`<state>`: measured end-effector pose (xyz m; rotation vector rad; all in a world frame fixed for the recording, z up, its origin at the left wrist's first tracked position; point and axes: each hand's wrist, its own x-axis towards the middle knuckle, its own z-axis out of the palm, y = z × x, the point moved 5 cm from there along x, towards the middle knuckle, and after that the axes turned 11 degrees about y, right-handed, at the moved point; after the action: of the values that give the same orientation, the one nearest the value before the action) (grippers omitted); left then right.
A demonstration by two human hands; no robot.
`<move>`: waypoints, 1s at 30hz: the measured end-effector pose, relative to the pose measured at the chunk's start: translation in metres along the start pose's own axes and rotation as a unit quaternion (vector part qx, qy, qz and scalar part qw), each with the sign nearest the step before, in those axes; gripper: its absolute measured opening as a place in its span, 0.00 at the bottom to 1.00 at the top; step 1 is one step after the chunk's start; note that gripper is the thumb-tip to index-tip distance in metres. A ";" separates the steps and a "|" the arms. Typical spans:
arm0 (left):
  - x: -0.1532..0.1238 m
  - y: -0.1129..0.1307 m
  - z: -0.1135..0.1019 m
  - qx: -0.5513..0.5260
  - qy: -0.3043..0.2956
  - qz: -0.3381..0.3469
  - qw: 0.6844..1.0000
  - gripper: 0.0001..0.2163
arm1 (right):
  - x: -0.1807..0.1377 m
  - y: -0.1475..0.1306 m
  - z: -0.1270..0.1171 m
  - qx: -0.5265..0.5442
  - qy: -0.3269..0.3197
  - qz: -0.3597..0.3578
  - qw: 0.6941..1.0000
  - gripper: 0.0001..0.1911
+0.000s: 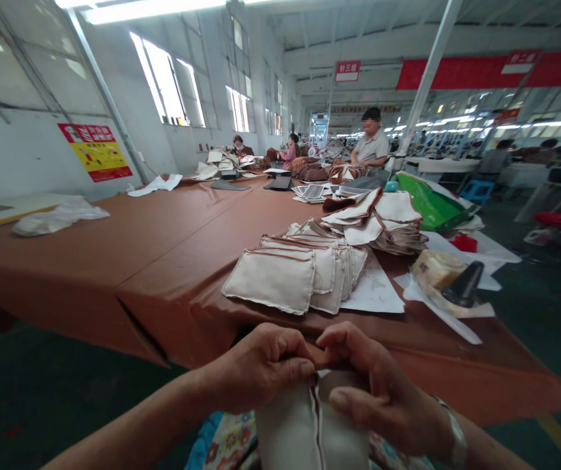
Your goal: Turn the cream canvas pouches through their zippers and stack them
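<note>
Brightly lit by blown-out windows (167, 81) and ceiling tubes (147, 9), soft sheen on the worktop (162, 241), wide-angle bending at edges, distance hazy.

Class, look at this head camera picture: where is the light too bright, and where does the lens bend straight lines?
Head view: windows and ceiling lamp are blown out; the post and table edges splay toward the corners; both hands on the cloth pouch look oversized.
</note>
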<state>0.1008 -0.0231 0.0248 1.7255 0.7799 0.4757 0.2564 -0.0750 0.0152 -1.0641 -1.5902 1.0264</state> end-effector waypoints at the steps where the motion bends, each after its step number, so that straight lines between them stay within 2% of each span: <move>1: 0.000 0.002 0.000 0.011 -0.003 0.017 1.000 0.14 | 0.001 -0.001 -0.001 0.019 -0.002 0.018 1.000 0.12; 5: 0.000 0.016 0.001 0.047 -0.006 0.078 0.996 0.11 | 0.011 -0.005 -0.001 -0.002 -0.051 0.029 0.998 0.19; 8: -0.001 0.026 0.002 0.050 0.001 0.102 0.993 0.09 | 0.014 -0.007 0.002 -0.037 -0.074 -0.009 0.997 0.17; 11: -0.001 0.022 0.003 0.051 0.022 0.061 0.997 0.09 | 0.014 -0.002 0.002 -0.066 -0.037 -0.080 0.994 0.15; 13: 0.000 0.014 0.004 0.056 0.044 0.021 0.997 0.09 | 0.014 0.005 0.001 -0.074 -0.011 -0.102 0.992 0.15; 15: 0.002 0.008 0.004 0.077 0.066 0.012 0.995 0.09 | 0.015 0.015 0.000 -0.051 -0.015 -0.071 0.996 0.14; 18: 0.004 0.011 0.002 0.131 0.088 0.059 0.986 0.08 | 0.016 0.023 0.001 0.024 -0.057 0.019 0.998 0.17; 20: 0.004 0.015 0.000 0.150 0.084 0.077 0.982 0.08 | 0.017 0.021 0.000 0.065 -0.064 0.047 0.995 0.19; 24: 0.000 0.016 -0.009 0.117 0.078 0.035 0.989 0.20 | 0.019 0.017 -0.004 0.132 -0.038 0.065 0.988 0.18; 26: -0.003 0.016 -0.012 0.105 0.080 0.044 0.990 0.17 | 0.018 0.020 -0.005 0.156 -0.026 0.086 0.984 0.18; 30: -0.008 0.019 -0.012 0.133 0.102 0.149 0.974 0.06 | 0.016 0.025 -0.004 0.158 -0.020 0.123 0.980 0.20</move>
<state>0.0918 -0.0232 0.0472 2.0816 0.7570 0.7924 0.2614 -0.0519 -0.0041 -1.0377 -1.2903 1.4219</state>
